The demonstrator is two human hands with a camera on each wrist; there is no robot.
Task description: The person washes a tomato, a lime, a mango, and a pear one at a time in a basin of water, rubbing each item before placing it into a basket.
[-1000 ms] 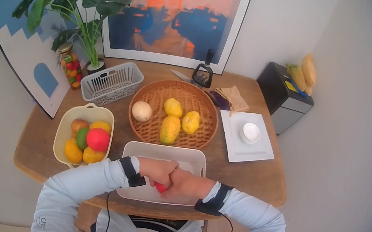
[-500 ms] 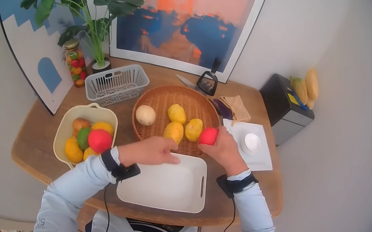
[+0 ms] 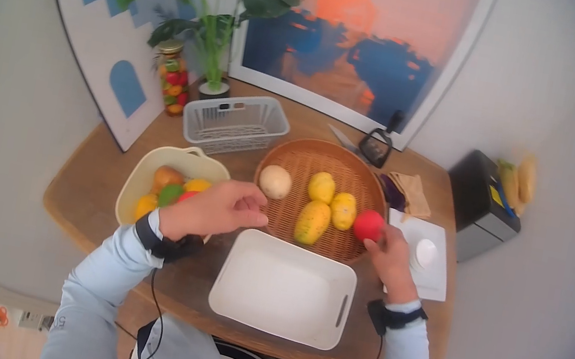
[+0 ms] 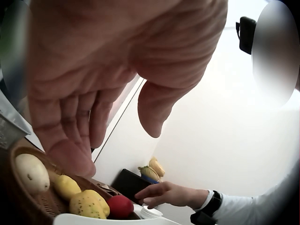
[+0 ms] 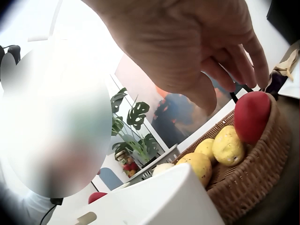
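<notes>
A red fruit (image 3: 369,225) lies at the right side of the round wicker basket (image 3: 288,151), beside several yellow fruits (image 3: 313,222) and a pale round one (image 3: 275,182). My right hand (image 3: 395,265) is just beside the red fruit, fingers loosely bent; in the right wrist view a gap shows between the hand (image 5: 187,51) and the red fruit (image 5: 253,117). My left hand (image 3: 212,210) hovers over the edge of the cream basket (image 3: 132,184), partly covering the fruit in it, and holds nothing. The white bin (image 3: 283,287) in front holds nothing.
Behind stand a grey plastic basket (image 3: 236,124), a potted plant (image 3: 208,37) and a glass jar (image 3: 173,80). A black-handled tool (image 3: 377,146) and a cloth (image 3: 411,193) lie at the back right, near a white tray (image 3: 431,276) with a small white bowl (image 3: 425,253).
Out of the white bin, the red fruit went into the wicker basket, and my right hand has let it go. My left hand has moved left to the cream basket. The head view has shifted.
</notes>
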